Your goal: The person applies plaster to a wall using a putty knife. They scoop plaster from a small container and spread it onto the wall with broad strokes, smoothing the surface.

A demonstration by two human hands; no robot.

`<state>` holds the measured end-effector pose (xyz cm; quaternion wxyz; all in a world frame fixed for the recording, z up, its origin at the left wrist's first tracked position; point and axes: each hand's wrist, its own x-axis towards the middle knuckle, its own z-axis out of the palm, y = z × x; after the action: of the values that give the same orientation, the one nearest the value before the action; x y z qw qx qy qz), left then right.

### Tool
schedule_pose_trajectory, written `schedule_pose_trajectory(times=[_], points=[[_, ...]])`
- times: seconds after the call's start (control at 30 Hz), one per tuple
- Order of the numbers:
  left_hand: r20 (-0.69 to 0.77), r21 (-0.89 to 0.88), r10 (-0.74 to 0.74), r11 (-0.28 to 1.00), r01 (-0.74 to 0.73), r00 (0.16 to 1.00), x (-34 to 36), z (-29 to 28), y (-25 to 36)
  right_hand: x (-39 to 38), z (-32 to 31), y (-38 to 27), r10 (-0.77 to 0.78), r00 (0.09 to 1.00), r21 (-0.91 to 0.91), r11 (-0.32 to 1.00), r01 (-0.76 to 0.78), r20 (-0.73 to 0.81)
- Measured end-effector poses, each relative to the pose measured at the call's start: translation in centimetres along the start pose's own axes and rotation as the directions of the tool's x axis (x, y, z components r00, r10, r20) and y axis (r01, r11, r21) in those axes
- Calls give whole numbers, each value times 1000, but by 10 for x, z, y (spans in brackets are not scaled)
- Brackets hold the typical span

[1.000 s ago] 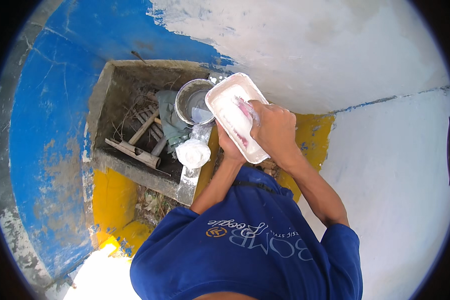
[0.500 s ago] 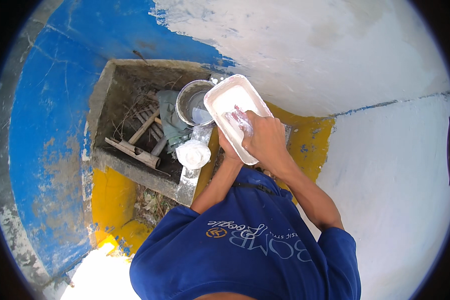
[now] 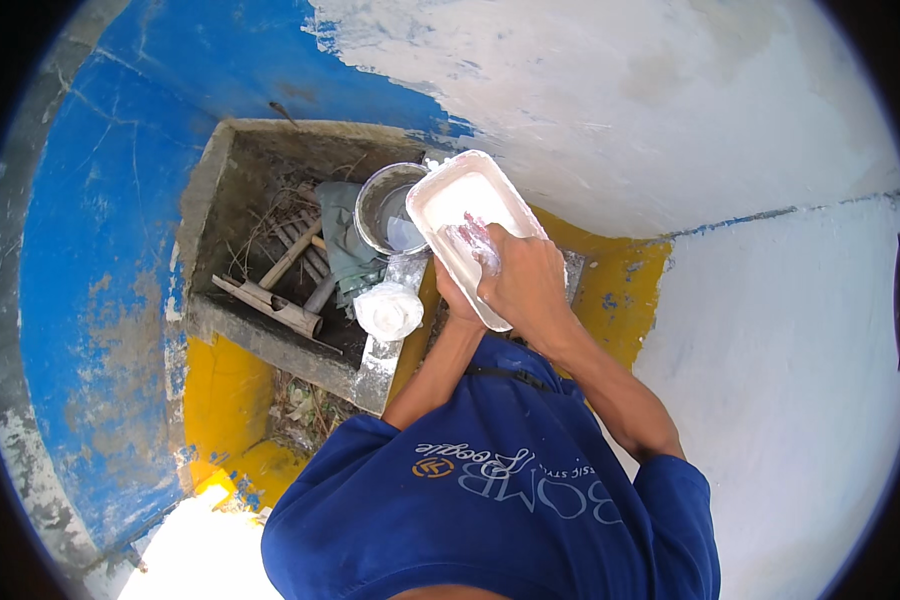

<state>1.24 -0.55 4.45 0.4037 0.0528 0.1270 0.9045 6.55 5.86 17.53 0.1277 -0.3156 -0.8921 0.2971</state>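
A white rectangular tub (image 3: 425, 196) with rounded corners is held up in front of me, white paste or paint spread inside it. My left hand (image 3: 456, 296) grips its left side near the bottom end, with most of the fingers hidden beneath. My right hand (image 3: 530, 283) reaches over the tub's right rim, its fingers closed round a white-smeared thing with reddish streaks (image 3: 475, 243). This lies against the paste, and its kind cannot be made out. A grey bucket (image 3: 367, 222) with whitish liquid stands just left of the tub. Nearer me is a white, paste-covered lump or bag (image 3: 388, 311).
A concrete trough (image 3: 202, 185) at the left holds bamboo pieces (image 3: 288, 312), dry twigs and a grey-green cloth (image 3: 345, 245). Its paint-spattered ledge (image 3: 377, 365) runs beside my left forearm. A white-coated wall (image 3: 760, 330) rises at the right, a blue wall (image 3: 100, 260) at the left.
My right hand and the smeared thing have shifted slightly left and toward me inside the tub. The left hand and tub have hardly moved.
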Motion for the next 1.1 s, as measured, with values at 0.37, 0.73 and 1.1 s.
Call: schedule_pose_trajectory(times=[0.37,0.73,1.1], points=[[-85,36,-25,999,28,996,4,14,0,4,0,2,37,995,49,998,-32,-92],[-15,51,-58,997,59,998,7,17,2,21,-20,8,-32,985,-100,995,15,-172],[9,-35,-118,992,118,993,-4,-6,-2,1,1,3,-226,973,-83,972,221,-43]])
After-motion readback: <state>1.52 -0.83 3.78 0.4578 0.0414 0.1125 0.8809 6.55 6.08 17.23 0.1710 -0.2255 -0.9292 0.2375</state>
